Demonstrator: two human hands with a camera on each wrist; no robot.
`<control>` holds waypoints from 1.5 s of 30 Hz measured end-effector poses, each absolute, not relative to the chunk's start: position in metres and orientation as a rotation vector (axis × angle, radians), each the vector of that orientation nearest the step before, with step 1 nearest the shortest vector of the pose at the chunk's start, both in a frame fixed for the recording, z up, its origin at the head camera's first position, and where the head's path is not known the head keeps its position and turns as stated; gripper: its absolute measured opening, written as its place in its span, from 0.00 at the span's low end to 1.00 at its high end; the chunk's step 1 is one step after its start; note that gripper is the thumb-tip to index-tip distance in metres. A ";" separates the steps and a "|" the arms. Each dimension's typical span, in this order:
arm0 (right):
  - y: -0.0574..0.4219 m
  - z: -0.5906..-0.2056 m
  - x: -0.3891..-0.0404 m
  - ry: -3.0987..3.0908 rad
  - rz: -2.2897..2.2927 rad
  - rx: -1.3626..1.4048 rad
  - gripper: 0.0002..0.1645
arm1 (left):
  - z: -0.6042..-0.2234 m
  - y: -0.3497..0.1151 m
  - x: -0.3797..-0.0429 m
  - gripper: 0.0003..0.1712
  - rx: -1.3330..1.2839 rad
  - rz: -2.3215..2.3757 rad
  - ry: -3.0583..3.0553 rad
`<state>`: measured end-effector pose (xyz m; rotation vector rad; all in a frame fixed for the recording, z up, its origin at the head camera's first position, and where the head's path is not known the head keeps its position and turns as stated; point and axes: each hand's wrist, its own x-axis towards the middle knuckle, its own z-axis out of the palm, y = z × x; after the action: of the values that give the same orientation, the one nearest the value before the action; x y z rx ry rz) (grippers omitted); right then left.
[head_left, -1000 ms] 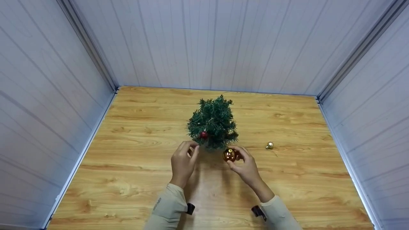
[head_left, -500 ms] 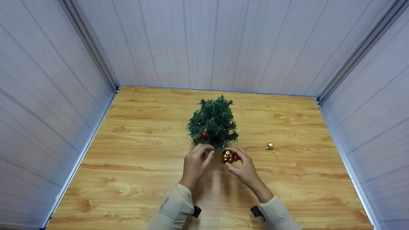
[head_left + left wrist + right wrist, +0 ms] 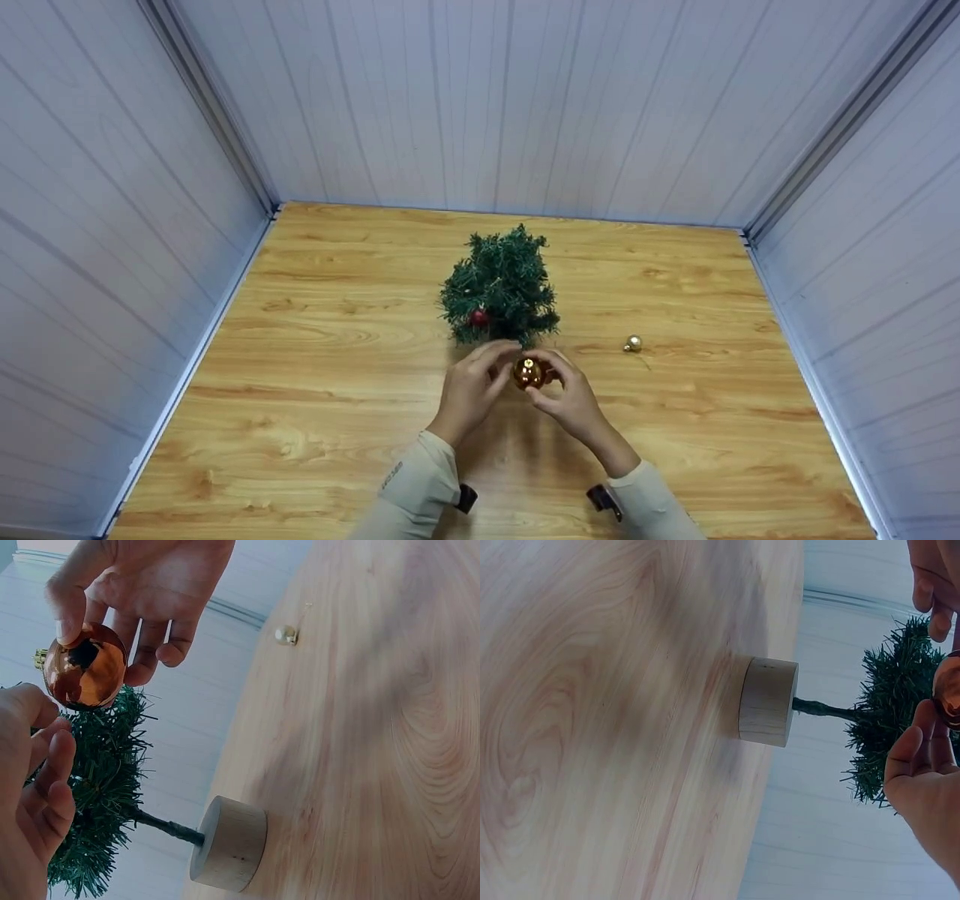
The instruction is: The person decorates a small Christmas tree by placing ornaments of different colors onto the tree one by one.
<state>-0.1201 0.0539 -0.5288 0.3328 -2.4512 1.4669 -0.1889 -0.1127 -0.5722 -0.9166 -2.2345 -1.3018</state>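
Observation:
A shiny copper-gold Christmas bauble (image 3: 529, 373) is pinched between the thumb and fingers of my right hand (image 3: 574, 397), just in front of the small artificial Christmas tree (image 3: 502, 285). Close at its left side is my left hand (image 3: 471, 386), fingers bent loosely, fingertips right at the bauble. In the left wrist view, the bauble's gold cap (image 3: 40, 658) points upward, near the left fingers. A red bauble (image 3: 478, 318) hangs low on the tree's front. The right wrist view shows the tree's round wooden base (image 3: 769, 701) standing on the table.
A small pale gold bauble (image 3: 634, 343) lies on the wood-grain table (image 3: 300, 420), right of the tree. White panel walls (image 3: 480, 105) enclose the table at the back and both sides.
My left hand has moved right, away from the tree's left side, to beside the bauble. My right hand has brought the bauble slightly left and toward me. The tree has stayed put.

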 end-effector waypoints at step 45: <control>0.065 -0.575 -0.128 -2.496 1.400 0.278 0.29 | -0.567 -0.112 -0.187 0.03 -0.784 -1.438 -2.245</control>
<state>-0.1281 0.0647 -0.5749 0.2782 -2.4960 1.3996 -0.1868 -0.1117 -0.5667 -0.7840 -2.2453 -1.4378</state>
